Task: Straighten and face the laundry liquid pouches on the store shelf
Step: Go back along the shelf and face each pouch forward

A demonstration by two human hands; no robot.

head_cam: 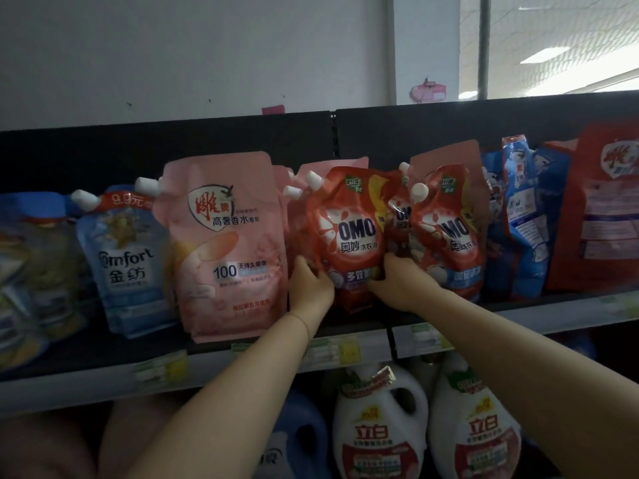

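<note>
Shelf (86,357): L hand (311,283), R hand (401,285) grip OMO pouch (352,219).

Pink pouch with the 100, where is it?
In the head view the pink pouch stands left of centre on the upper shelf, between the blue Comfort pouch and the left red OMO pouch.

The red OMO pouch (349,233) is glossy plastic film, creased and crinkled, with bright highlights. The pink pouch (224,243) is smoother film with a softer sheen. The spout caps (314,179) are white hard plastic. The shelf back panel (242,136) looks dark and matt. The 2 white jugs (377,426) are shiny moulded plastic, and the price labels (162,369) look like paper.
</note>
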